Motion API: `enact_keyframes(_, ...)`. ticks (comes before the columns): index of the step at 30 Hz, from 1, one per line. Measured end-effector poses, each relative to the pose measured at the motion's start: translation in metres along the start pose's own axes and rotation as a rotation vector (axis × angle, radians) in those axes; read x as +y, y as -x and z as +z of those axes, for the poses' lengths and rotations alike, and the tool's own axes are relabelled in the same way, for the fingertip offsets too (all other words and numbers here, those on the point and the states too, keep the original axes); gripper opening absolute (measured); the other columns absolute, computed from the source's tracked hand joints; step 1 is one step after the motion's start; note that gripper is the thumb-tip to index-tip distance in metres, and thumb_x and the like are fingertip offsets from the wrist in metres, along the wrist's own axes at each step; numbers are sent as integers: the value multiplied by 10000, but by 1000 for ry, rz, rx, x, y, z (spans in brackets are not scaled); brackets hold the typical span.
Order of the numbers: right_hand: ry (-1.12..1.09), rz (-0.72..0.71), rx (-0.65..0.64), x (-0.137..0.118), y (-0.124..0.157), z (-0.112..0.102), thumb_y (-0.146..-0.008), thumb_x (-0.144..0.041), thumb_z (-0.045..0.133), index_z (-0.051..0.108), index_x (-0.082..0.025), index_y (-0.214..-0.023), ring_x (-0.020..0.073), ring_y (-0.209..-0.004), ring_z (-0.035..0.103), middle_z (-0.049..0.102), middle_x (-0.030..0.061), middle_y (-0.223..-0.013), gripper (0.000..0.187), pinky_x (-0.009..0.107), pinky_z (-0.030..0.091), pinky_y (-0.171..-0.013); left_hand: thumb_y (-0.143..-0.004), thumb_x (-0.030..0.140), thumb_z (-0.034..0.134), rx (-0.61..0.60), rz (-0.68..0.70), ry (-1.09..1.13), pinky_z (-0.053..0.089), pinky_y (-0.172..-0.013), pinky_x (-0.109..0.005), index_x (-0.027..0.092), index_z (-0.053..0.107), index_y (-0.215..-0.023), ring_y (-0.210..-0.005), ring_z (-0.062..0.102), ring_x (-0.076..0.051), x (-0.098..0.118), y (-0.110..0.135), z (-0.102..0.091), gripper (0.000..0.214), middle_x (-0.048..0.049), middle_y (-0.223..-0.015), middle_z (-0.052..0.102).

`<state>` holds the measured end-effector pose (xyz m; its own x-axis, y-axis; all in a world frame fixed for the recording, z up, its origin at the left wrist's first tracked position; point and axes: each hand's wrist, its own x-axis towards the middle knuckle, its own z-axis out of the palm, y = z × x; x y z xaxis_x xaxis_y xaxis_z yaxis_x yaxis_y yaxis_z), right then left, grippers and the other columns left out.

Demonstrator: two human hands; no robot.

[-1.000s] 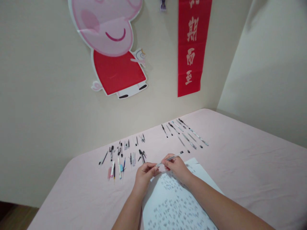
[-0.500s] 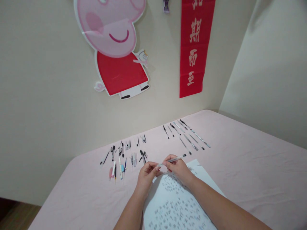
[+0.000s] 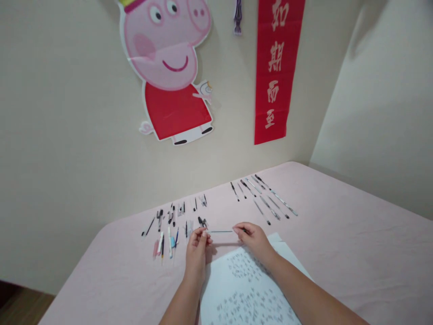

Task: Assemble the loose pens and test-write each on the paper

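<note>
A thin, dark, straight pen refill [image 3: 219,231] stretches level between my two hands above the top edge of the written paper. My left hand [image 3: 197,247] is closed, pinching its left end between thumb and fingers. The other end is in my right hand [image 3: 253,239], also closed; a small dark piece shows among those fingers, too small to make out. Below and between my arms lies the white paper [image 3: 248,289], covered with rows of small handwriting. Just behind my left hand are black pen parts [image 3: 202,221], partly hidden by its fingertips.
Sorted groups of taken-apart pen pieces [image 3: 171,214] lie at the left of the pink-covered table [image 3: 338,234]. A white pen [image 3: 170,236] and pink pieces are nearer. Several whole-looking pens [image 3: 270,207] lie back right. Behind stands a wall with a red banner [image 3: 273,90].
My hands have moved apart, the left one to the left. The clear pen barrel with its black end no longer sticks out past my right hand; a thin refill shows between them. The view has tilted up.
</note>
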<state>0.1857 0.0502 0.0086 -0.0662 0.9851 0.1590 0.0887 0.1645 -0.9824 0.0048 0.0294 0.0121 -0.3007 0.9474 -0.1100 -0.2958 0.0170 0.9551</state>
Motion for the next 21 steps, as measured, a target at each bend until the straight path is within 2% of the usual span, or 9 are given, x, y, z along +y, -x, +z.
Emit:
enact_keyframes(3, 219, -139, -146, 0, 6, 4, -783, -292, 579, 719, -197, -894, 196, -724, 596, 701, 66, -827, 203, 307, 432, -674, -674, 458, 706, 34, 42, 41, 431, -511, -159, 207, 573, -959, -584, 539, -76, -1, -2, -3, 402, 46, -667, 573)
enact_keyframes(5, 384, -201, -205, -1, 9, 5, -777, -252, 574, 718, -226, -872, 188, -701, 592, 707, 49, -802, 175, 291, 406, -668, -683, 457, 703, 36, 44, 49, 429, -524, -153, 207, 572, -1002, -594, 538, -71, -2, -3, -4, 426, 44, -671, 576)
enact_keyframes(7, 518, -216, -210, -3, 11, 4, -775, -251, 577, 698, -233, -780, 169, -616, 558, 682, 25, -696, 123, 265, 357, -602, -680, 459, 709, 29, 31, 54, 431, -528, -156, 209, 559, -1058, -603, 542, -73, -1, -2, -3, 478, 37, -690, 583)
enact_keyframes(9, 611, -223, -174, -6, 11, 2, -788, -265, 571, 655, -222, -698, 155, -567, 521, 640, 11, -620, 130, 252, 299, -557, -678, 462, 711, 18, 19, 52, 430, -522, -165, 222, 525, -1133, -599, 543, -76, 0, 0, -1, 547, 32, -721, 589)
enact_keyframes(12, 720, -209, -52, -7, 5, -7, -832, -284, 523, 588, -210, -639, 146, -541, 487, 594, 6, -579, 217, 252, 238, -530, -689, 453, 706, 2, 36, 6, 424, -520, -175, 249, 487, -1188, -584, 532, -75, 2, 3, 1, 582, 34, -747, 588)
enact_keyframes(17, 983, -85, 147, -2, -7, -30, -881, -347, 458, 556, -213, -623, 149, -519, 476, 591, 20, -578, 306, 270, 194, -515, -721, 442, 671, -92, 71, -109, 428, -560, -205, 195, 605, -973, -581, 530, -88, -1, 6, 2, 360, 16, -681, 586)
enact_keyframes(21, 1108, 25, 196, 4, -12, -45, -882, -371, 463, 594, -214, -647, 166, -525, 513, 632, 52, -606, 312, 283, 191, -509, -688, 445, 686, -179, 72, -191, 391, -503, -209, 169, 634, -837, -512, 499, -94, -6, 7, 4, 318, 21, -571, 551)
